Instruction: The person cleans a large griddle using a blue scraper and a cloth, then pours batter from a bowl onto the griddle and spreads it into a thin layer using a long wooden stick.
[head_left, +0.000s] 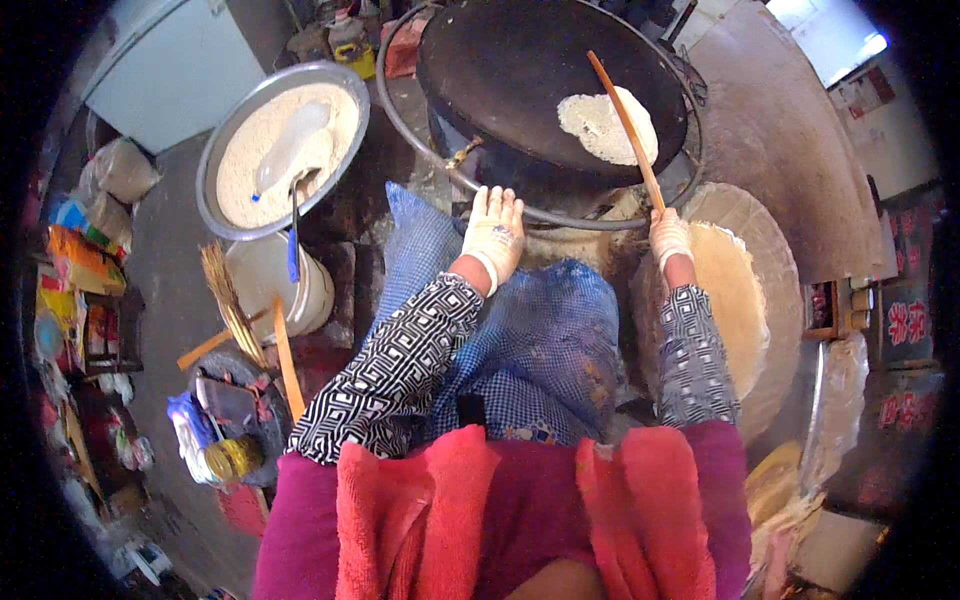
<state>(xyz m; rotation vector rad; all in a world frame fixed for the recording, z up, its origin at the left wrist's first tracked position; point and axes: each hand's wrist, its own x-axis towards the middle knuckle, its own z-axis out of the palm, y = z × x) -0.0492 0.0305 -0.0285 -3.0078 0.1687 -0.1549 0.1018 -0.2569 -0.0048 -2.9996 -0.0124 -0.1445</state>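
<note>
My right hand [671, 238], in a pale glove, is closed around the lower end of a long thin wooden spatula [622, 118]. Its blade reaches up across a pale, irregular flatbread [590, 122] on the right part of a large round black griddle [500, 75]. Below the griddle's near edge, my left hand [494, 238], also gloved, has its fingers stretched out over the metal ring [555, 217] that runs around the griddle. Nothing shows in that hand.
At the left, a metal basin [208, 190] of pale batter holds a blue-handled ladle [294, 240]. Under it stand a white bucket [318, 295] and a straw brush [222, 285]. Thin round flatbreads [725, 300] lie at the right, beside a brown board [790, 150].
</note>
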